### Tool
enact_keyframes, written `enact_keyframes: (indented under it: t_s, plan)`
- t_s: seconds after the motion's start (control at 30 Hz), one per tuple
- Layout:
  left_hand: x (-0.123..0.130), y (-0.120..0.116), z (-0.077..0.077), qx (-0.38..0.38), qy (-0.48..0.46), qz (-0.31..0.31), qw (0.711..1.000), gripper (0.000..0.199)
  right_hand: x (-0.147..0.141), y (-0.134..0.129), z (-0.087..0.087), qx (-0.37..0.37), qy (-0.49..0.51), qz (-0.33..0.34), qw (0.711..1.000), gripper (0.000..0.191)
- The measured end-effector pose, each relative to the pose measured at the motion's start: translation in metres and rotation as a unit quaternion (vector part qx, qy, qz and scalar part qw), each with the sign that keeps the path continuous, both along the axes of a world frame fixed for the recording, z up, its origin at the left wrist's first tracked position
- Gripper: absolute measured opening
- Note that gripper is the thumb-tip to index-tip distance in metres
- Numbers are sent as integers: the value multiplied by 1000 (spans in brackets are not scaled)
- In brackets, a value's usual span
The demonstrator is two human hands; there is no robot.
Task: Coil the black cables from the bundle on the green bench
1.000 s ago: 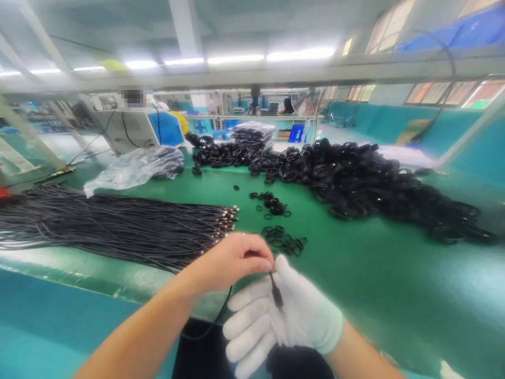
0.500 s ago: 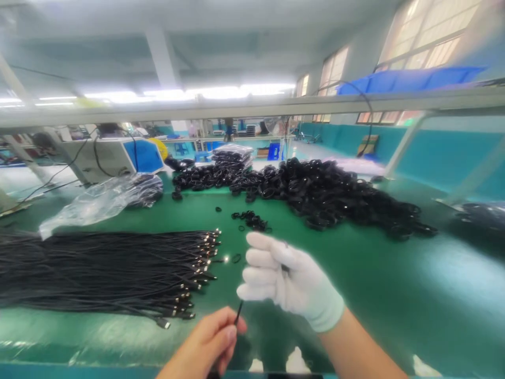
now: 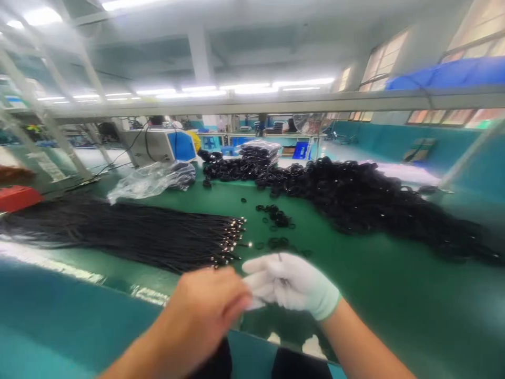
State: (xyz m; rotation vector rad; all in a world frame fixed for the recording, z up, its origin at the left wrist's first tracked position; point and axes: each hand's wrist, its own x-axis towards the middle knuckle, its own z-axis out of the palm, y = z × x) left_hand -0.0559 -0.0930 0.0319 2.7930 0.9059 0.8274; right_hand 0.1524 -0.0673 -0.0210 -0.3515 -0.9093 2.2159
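My bare left hand (image 3: 213,300), slightly blurred, is closed with its fingers curled under; whatever it grips is hidden. It overlaps the fingertips of my right hand (image 3: 286,281), which wears a white glove. The gloved fingers are bent inward, and a small dark spot shows at the palm, too small to name. Left of the hands lies a wide bundle of black cables (image 3: 130,226), their metal plug ends toward me on the right. Beyond the glove, a small cluster of black rings (image 3: 279,217) rests on the green table (image 3: 374,284).
A large heap of black loops (image 3: 355,195) spreads across the back and right. Clear plastic bags (image 3: 153,181) lie at the back left, near a white and blue machine (image 3: 161,145). A red object (image 3: 19,198) sits at the far left. A shelf beam (image 3: 252,107) crosses above.
The view has turned left. My left hand has moved up to the gloved fingers, and the thin black cord that showed between the hands is now hidden.
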Motion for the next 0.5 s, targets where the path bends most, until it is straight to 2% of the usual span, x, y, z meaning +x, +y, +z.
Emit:
enact_keyframes:
  t_s: [0.1,0.17,0.27,0.37,0.43,0.5]
  plan:
    - [2,26,24,-96,17,40,994,21,-14,-15,-1,3,12,81,997,46]
    - [4,38,28,-138,11,36,990,18,-20,-22,1,-4,11,103,995,46]
    - [8,50,26,-183,-5,40,982,19,-27,-26,3,-15,2,106,994,46]
    - [11,58,12,-278,-47,30,959,20,-31,-28,6,-26,18,90,995,45]
    - [14,57,-8,-377,-118,17,918,22,-29,-27,12,-25,39,58,997,47]
    - [17,48,-38,-461,-209,22,862,23,-25,-22,20,-20,58,7,998,47]
